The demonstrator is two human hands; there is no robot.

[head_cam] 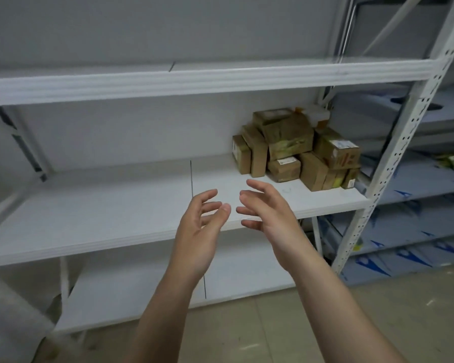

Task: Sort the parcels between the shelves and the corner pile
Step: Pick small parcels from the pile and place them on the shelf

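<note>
Both hands, left (199, 231) and right (270, 218), hover empty with each grip spread open near the middle shelf (116, 205), apparently readied for the parcels (294, 150) stacked at its far right.

Brown cardboard parcels (296, 148); matt white shelf (116, 205).

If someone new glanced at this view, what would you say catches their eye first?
Most likely the two bare hands in the centre foreground, the left hand and the right hand, both open and empty, raised before the middle shelf. Next, the heap of brown cardboard parcels stacked in that shelf's back right corner, the only colour on the white rack. Further right, blue-printed sheets line a neighbouring rack.
</note>
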